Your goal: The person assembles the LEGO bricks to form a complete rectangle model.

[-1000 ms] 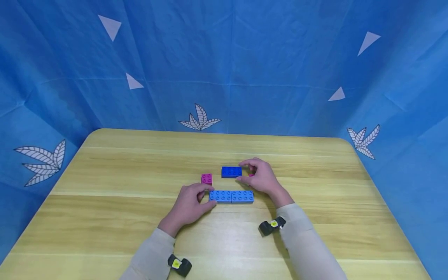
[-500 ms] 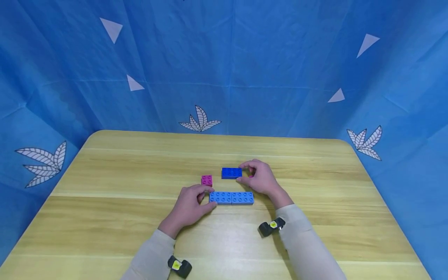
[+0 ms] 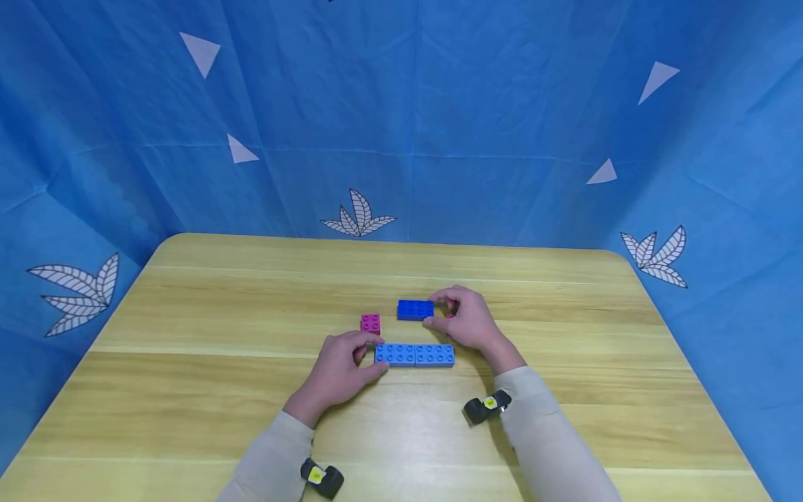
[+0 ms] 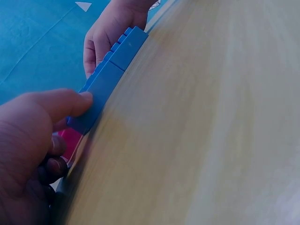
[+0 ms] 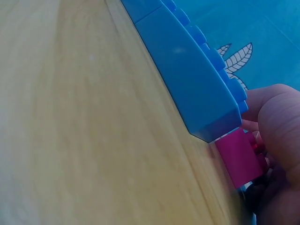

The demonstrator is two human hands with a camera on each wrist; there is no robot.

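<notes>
My left hand [image 3: 339, 369] pinches the left end of a light blue toy brick [image 3: 394, 355] between thumb and index finger. In the left wrist view its thumb lies along the side of this brick [image 4: 96, 101]. A second light blue brick [image 3: 435, 355] sits end to end with it on the right. Behind them, my right hand [image 3: 467, 319] pinches the right end of a dark blue brick [image 3: 415, 310], thumb at its front side and index finger at its back. Mostly hidden under the right palm is a pink brick [image 5: 239, 159], which shows better in the right wrist view.
A small pink brick [image 3: 370, 323] stands just behind my left fingers. All the bricks lie on a wooden table [image 3: 564, 314]. A blue cloth [image 3: 408, 104] with white triangles and leaf prints hangs behind the table's far edge.
</notes>
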